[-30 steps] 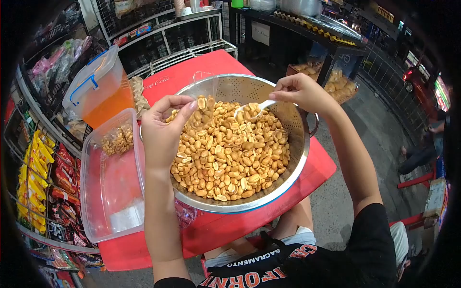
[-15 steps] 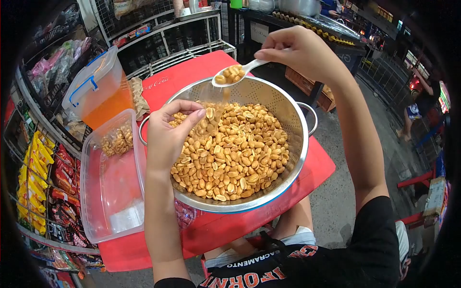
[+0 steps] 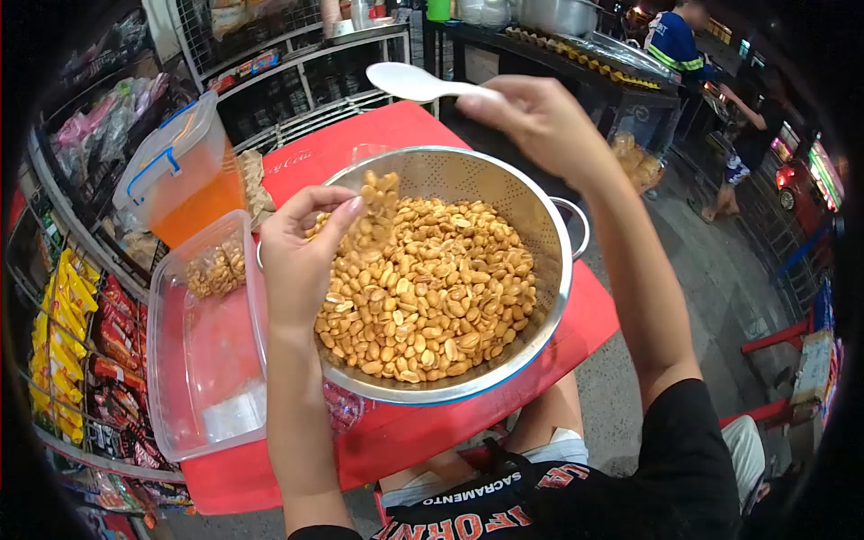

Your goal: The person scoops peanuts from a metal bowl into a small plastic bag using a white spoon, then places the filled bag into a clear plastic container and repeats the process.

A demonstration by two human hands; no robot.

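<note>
A steel colander full of peanuts stands on a red table. My left hand pinches a small clear plastic bag holding some peanuts, upright over the colander's left side. Raised above the colander's far rim, my right hand holds a white plastic spoon, whose bowl looks empty.
A clear plastic tub with a filled peanut packet lies left of the colander. A lidded orange-tinted container stands behind it. Snack racks line the left. People stand at a stall at the back right.
The spoon scooped peanuts from the colander, rose above the bag, and is now empty and higher. The bag holds more peanuts.
</note>
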